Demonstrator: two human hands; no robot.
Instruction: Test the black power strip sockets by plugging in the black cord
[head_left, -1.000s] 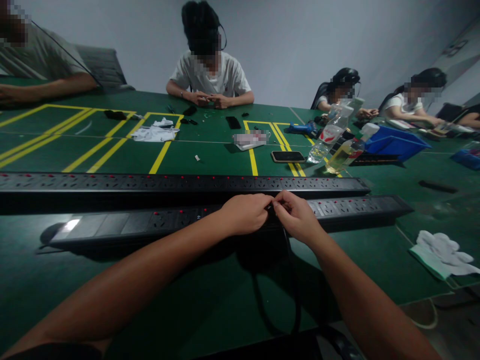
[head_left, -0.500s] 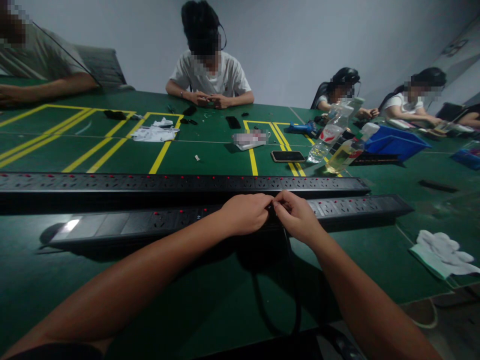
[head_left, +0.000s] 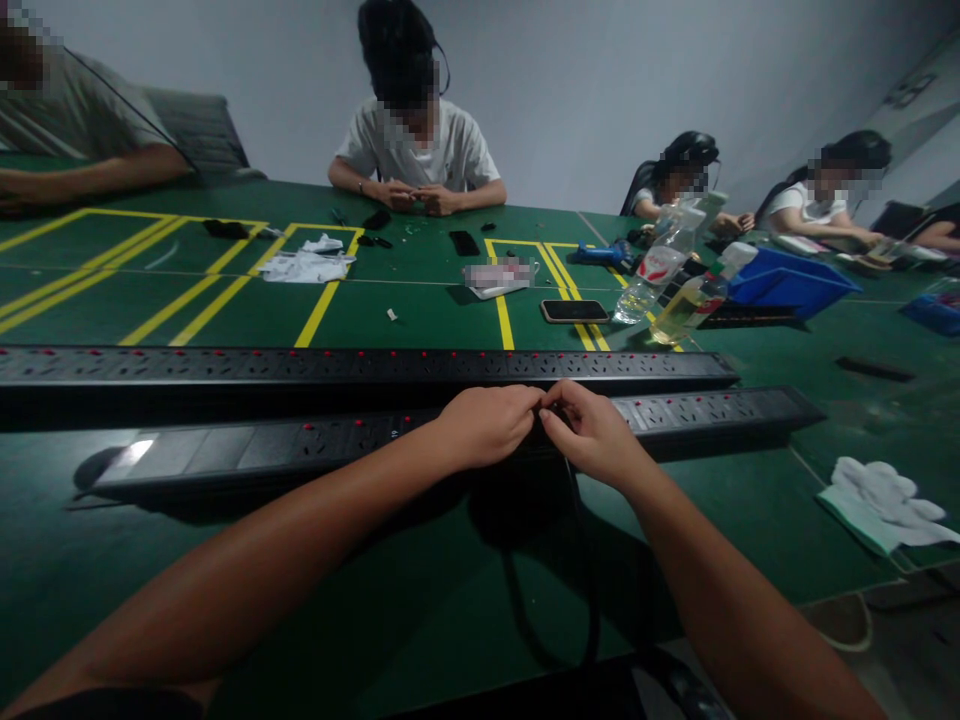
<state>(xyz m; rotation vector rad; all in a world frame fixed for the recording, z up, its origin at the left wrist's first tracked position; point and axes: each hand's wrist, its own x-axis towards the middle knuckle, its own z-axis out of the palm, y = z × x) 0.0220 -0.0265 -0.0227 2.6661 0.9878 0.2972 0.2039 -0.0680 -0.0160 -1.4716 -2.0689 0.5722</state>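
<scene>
A long black power strip (head_left: 262,452) with rows of sockets and small red parts lies across the table in front of me. Over its middle, my left hand (head_left: 491,425) is closed, its fingertips pinched together. My right hand (head_left: 594,432) meets it there, thumb and index finger curled into a pinch. What sits between the fingertips is small, dark and mostly hidden. From below my right hand a black cable (head_left: 595,600) hangs down and loops toward me; its upper end is hidden. A second power strip (head_left: 360,372) lies just behind the first.
Beyond the strips are a phone (head_left: 574,312), a clear bottle (head_left: 651,275), a bottle of yellowish liquid (head_left: 686,310) and a blue bin (head_left: 791,285). White gloves (head_left: 885,495) lie at the right edge. Several people sit around the green table (head_left: 420,325).
Both hands stay at the same spot on the near strip, with barely any finger movement. The whole view has shifted very slightly.
</scene>
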